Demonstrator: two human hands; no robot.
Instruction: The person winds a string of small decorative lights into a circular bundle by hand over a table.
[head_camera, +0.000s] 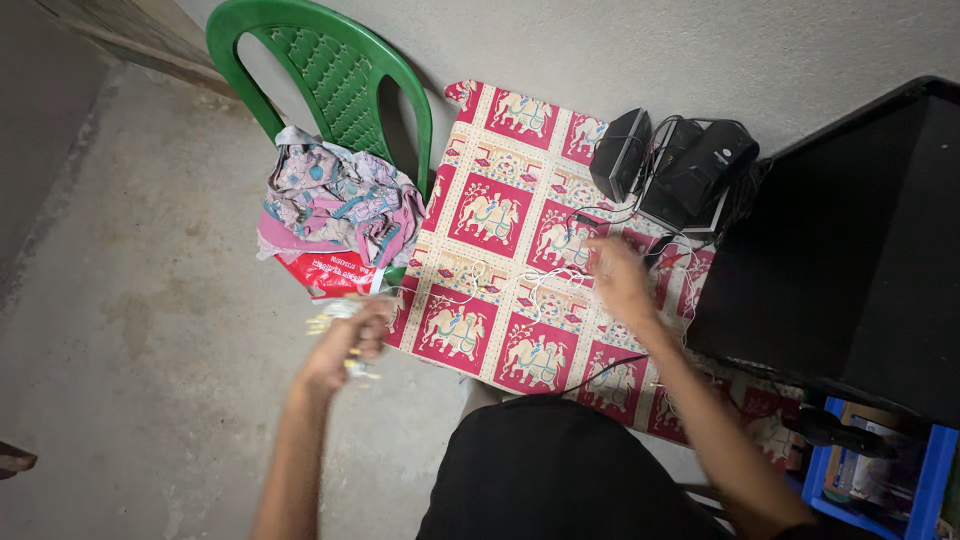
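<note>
Head view: left hand (345, 345) grips cable bundle (335, 315) (blurred).

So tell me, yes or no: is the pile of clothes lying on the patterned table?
No, the crumpled clothes sit on the seat of the green plastic chair, beside the red patterned tablecloth.
</note>
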